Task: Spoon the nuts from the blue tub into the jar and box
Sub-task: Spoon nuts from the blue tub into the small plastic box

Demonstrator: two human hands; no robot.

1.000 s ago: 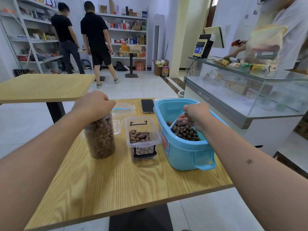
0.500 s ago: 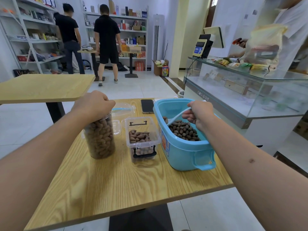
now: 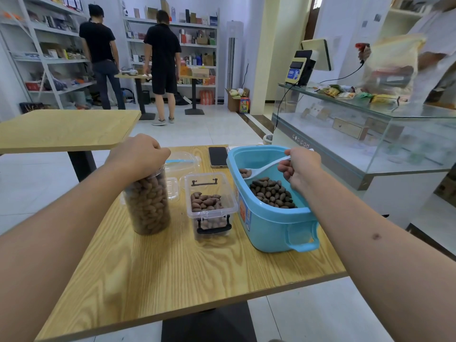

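My left hand (image 3: 138,154) is gripping the top of the jar (image 3: 147,201), fingers curled. The box (image 3: 209,203) is sitting mid-table. My right hand (image 3: 299,167) is pinching the spoon (image 3: 266,167), holding nuts (image 3: 245,172) over the blue tub (image 3: 274,218) near the table's right edge.

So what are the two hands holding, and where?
The right hand holds the white spoon by its handle end. The left hand grips the top of the jar.
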